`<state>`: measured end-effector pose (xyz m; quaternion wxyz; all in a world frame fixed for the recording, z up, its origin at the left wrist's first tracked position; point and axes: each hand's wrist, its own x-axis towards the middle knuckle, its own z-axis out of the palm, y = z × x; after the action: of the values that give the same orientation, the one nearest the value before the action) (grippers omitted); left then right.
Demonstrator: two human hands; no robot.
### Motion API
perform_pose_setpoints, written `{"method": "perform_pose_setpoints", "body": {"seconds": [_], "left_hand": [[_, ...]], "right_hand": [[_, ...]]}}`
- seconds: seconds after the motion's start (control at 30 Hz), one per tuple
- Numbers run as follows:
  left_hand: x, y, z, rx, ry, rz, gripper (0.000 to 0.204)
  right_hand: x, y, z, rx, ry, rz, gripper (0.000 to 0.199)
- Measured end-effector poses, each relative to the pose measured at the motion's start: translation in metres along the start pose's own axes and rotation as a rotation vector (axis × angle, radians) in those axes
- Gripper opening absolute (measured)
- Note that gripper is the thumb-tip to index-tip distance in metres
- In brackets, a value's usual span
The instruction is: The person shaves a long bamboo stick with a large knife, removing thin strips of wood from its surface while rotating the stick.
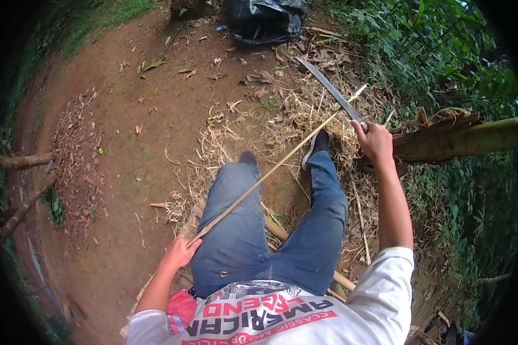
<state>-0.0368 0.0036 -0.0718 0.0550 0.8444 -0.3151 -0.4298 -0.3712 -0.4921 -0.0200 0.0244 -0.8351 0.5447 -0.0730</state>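
Observation:
My left hand [180,252] grips the near end of a long thin bamboo strip [276,167] that runs diagonally across my knees toward the upper right. My right hand [374,141] is raised and closed around the handle of a long curved machete [331,89], whose blade points up and left and meets the strip's far end. I sit with both legs in blue jeans [270,230] stretched forward, dark shoes at the feet.
Dry bamboo shavings [253,123] litter the dirt around my feet. A thick bamboo pole [472,138] lies at the right among green plants. A black plastic bag [265,20] sits at the top. Split bamboo pieces [282,233] lie under my legs.

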Motion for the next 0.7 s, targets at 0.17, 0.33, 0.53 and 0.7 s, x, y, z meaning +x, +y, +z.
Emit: {"method": "perform_pose_setpoints", "body": {"seconds": [0.17, 0.33, 0.53, 0.7], "left_hand": [[0.002, -0.004, 0.009, -0.011, -0.054, 0.015, 0.059], [-0.003, -0.007, 0.002, -0.038, -0.033, 0.068, 0.059], [0.017, -0.019, 0.008, 0.018, -0.055, 0.048, 0.062], [0.015, -0.020, 0.009, -0.071, -0.088, 0.126, 0.062]], "right_hand": [[-0.045, -0.040, 0.005, 0.060, -0.078, -0.279, 0.064], [-0.024, 0.024, -0.009, -0.044, -0.037, -0.082, 0.065], [-0.030, 0.048, -0.048, 0.011, 0.112, 0.174, 0.065], [-0.085, -0.007, -0.024, 0.111, -0.093, -0.139, 0.062]]}}
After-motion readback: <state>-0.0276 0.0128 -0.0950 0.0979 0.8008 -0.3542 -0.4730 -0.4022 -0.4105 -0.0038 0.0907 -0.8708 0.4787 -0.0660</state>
